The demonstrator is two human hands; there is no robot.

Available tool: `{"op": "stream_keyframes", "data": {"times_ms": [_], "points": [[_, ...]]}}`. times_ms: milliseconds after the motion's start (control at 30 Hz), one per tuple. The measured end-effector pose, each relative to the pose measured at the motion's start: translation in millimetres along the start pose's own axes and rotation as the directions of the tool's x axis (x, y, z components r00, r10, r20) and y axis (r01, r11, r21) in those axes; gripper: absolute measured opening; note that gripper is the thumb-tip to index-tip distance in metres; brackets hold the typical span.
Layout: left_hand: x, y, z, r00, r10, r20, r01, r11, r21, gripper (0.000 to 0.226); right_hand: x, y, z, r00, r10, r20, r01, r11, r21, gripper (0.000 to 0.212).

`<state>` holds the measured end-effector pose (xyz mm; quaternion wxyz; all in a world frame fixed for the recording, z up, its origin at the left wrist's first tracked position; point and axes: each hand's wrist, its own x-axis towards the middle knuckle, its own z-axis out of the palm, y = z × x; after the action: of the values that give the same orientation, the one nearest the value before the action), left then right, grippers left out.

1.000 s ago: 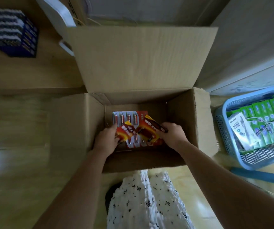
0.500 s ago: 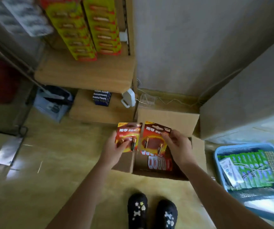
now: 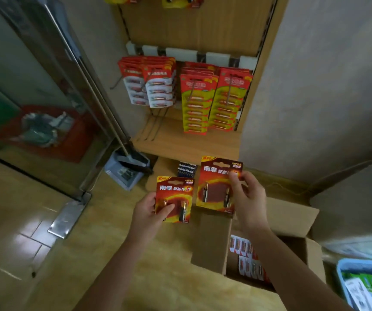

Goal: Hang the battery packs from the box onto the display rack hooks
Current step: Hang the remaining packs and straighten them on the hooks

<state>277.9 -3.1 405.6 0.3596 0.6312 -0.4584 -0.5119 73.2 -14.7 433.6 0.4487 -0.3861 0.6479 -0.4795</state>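
Note:
My left hand (image 3: 150, 209) grips a small red battery pack (image 3: 175, 196) by its lower left side. My right hand (image 3: 246, 196) pinches a taller red battery pack (image 3: 216, 178) at its right edge, a bit higher. Both packs are held upright above the floor, in front of the wooden display rack (image 3: 191, 23). The open cardboard box (image 3: 212, 243) stands below my right arm, with more battery packs (image 3: 245, 257) lying inside. Rack hooks carry red-and-white packs (image 3: 153, 84) and long yellow-green packs (image 3: 212, 102).
A grey dustpan and broom (image 3: 126, 169) lean by a glass door at left. A dark block of loose batteries (image 3: 186, 169) sits on the low shelf under the rack. A blue basket (image 3: 367, 286) of green packets is at the lower right. A grey wall stands right.
Both hands lifted the two packs out of the box and raised them toward the rack. My view tilted up from the box to the rack's hooks.

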Motion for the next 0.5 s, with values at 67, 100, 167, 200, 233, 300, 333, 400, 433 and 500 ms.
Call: {"op": "stream_keyframes", "data": {"times_ms": [67,100,167,200,233,300,333,400,433,500], "points": [[8,4,-24,0.999,0.03,0.018,-0.03,1.0,0.002,0.026,0,-9,25,1.0,-0.006,-0.02,0.007,1.0,0.03,0.013],[13,5,-35,0.999,0.043,0.027,-0.043,0.999,0.001,0.025,0,-14,37,1.0,-0.009,-0.03,0.01,0.999,0.04,0.011],[23,10,-58,0.997,0.062,0.04,-0.062,0.998,-0.001,0.025,-1,-25,63,0.999,-0.019,-0.05,0.022,0.998,0.057,0.015],[27,12,-70,0.996,0.072,0.044,-0.072,0.997,-0.001,0.025,0,-31,75,0.998,-0.03,-0.058,0.034,0.997,0.063,0.019],[33,14,-82,0.996,0.08,0.046,-0.08,0.997,-0.001,0.025,2,-36,86,0.997,-0.044,-0.064,0.049,0.996,0.074,0.021],[45,16,-103,0.994,0.097,0.048,-0.097,0.995,0.004,0.026,7,-48,104,0.996,-0.063,-0.067,0.071,0.991,0.115,0.02],[50,19,-111,0.994,0.099,0.046,-0.099,0.995,-0.002,0.027,9,-53,110,0.995,-0.075,-0.067,0.083,0.988,0.13,0.018],[62,32,-126,0.994,0.108,0.02,-0.108,0.994,-0.034,0.031,17,-70,119,0.992,-0.108,-0.072,0.116,0.984,0.132,0.011],[68,40,-130,0.993,0.118,0.01,-0.117,0.992,-0.048,0.033,21,-79,121,0.989,-0.129,-0.07,0.138,0.982,0.132,0.008],[80,58,-132,0.991,0.136,0.001,-0.136,0.988,-0.079,0.035,31,-98,126,0.983,-0.171,-0.073,0.179,0.974,0.137,0.008]]}}
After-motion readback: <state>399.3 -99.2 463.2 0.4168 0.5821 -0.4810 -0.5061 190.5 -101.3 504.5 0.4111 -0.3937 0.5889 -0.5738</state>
